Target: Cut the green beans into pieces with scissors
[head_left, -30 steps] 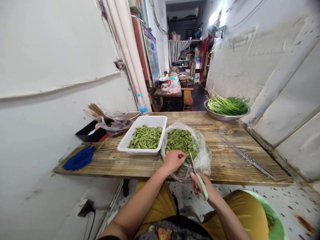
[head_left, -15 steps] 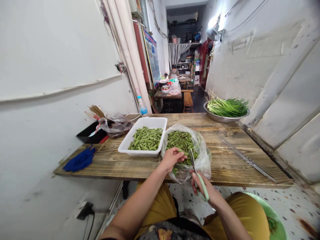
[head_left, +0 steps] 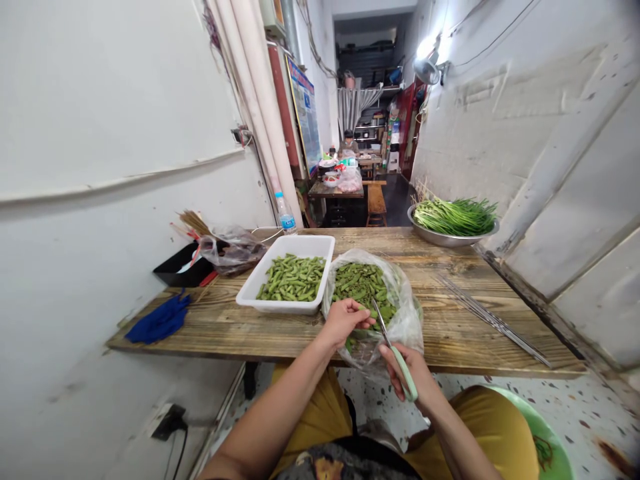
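Note:
Over the bagged pods, my left hand [head_left: 346, 317] pinches a green edamame pod [head_left: 373, 313], mostly covered by the fingertips. My right hand [head_left: 419, 379] is wrapped round the light green handles of a pair of scissors [head_left: 405, 377]. The scissor blades point up and left, close together, with their tips beside the pinched pod. Below both hands, a clear plastic bag [head_left: 409, 325] lies opened out around many edamame pods [head_left: 356, 280]. To its left, a white plastic tray [head_left: 275, 306] contains more pods [head_left: 294, 277].
Metal skewers [head_left: 493, 320] lie on the wooden table [head_left: 280, 333] at right, below a steel bowl [head_left: 453, 238] of green stalks. A water bottle [head_left: 287, 217], black box [head_left: 183, 270] and blue cloth [head_left: 159, 320] are at left. A person [head_left: 349, 141] sits far back.
The scissors have shifted slightly left, bringing the blade tips nearer my left fingers. Their handles appear closer together. My left hand has barely moved and keeps its pinch.

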Action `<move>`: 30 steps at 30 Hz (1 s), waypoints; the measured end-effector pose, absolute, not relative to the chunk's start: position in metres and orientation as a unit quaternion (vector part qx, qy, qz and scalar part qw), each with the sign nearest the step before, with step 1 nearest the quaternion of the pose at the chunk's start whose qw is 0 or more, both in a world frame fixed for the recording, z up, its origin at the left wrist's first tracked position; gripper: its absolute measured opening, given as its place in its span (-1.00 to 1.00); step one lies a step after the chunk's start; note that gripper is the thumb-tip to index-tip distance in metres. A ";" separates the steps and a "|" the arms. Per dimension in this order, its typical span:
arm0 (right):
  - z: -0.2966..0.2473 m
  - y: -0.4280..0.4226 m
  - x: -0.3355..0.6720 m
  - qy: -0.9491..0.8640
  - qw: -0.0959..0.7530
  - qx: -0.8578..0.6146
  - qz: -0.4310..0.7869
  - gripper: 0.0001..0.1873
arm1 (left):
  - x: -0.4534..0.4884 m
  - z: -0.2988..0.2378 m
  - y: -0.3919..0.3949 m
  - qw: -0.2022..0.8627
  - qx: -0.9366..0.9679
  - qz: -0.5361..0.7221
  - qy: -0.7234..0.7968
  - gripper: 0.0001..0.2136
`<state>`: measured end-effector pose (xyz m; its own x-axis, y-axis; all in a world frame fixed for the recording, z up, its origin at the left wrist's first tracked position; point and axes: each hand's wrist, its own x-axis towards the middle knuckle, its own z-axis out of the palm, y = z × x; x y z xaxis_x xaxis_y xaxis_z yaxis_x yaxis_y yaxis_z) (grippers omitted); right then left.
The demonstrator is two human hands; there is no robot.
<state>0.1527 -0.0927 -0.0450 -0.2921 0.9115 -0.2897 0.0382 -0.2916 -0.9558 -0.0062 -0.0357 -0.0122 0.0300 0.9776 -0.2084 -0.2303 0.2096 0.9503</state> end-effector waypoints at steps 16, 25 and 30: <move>-0.059 -0.098 0.152 -0.438 0.378 -0.480 0.659 -0.53 | -0.064 -0.007 -0.027 -0.010 0.805 0.140 0.576 -0.90; -0.057 -0.102 0.149 -0.478 0.341 -0.479 0.653 -0.55 | -0.049 -0.012 -0.022 0.084 0.778 0.237 0.576 -0.83; -0.060 -0.097 0.148 -0.510 0.341 -0.477 0.629 -0.55 | -0.036 -0.009 -0.024 0.207 0.776 0.268 0.532 -0.80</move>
<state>0.1479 -0.0973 -0.0602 -0.3119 0.9158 -0.2532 0.0578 -0.2477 -0.9671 -0.0360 -0.0236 -0.0087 0.2895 0.9368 0.1963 0.7147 -0.3480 0.6067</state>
